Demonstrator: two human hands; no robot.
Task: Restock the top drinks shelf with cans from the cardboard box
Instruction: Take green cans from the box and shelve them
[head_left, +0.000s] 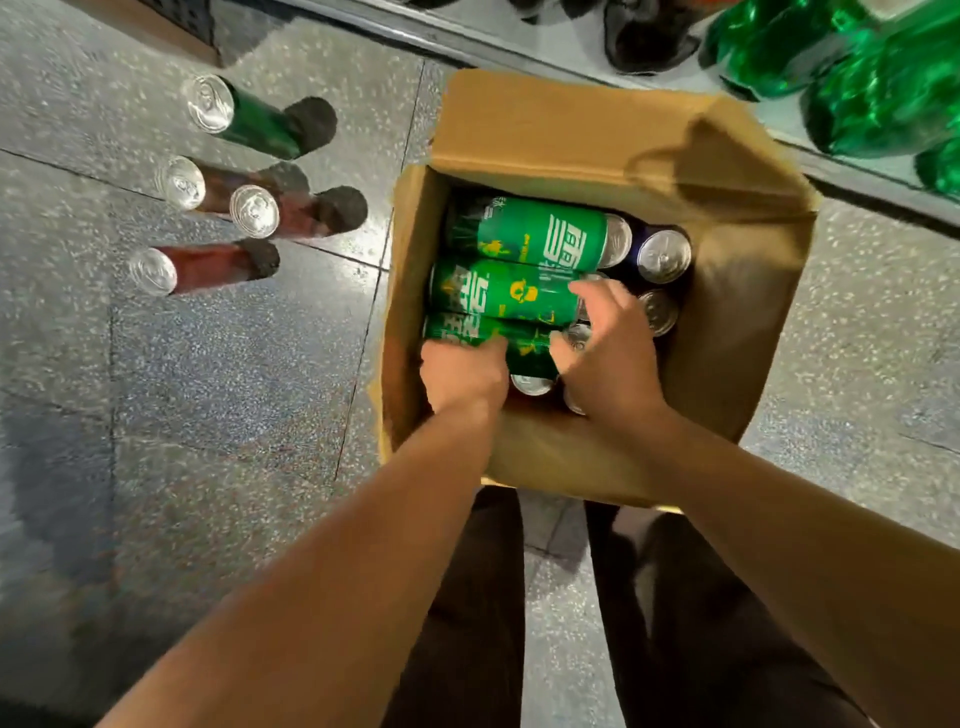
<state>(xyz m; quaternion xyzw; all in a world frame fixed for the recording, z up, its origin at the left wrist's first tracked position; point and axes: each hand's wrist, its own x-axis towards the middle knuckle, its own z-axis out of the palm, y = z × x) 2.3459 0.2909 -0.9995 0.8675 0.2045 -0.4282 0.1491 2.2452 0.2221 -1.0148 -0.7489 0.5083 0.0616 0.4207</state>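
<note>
In the cardboard box (571, 457), set on the floor (208, 415), the nearest green can (524, 345) is laid sideways, long axis left-to-right. Its left end is gripped by the left hand (462, 374). The right hand (608, 353) is curled at the lid end; whether anything is held cannot be told, as the view is blurred.

Green plastic bottles (883, 93) top right; speckled grey floor tiles (208, 389).

One box (571, 130); three green cans (524, 234) lying inside; four floor cans (254, 210) (one green, three red).
</note>
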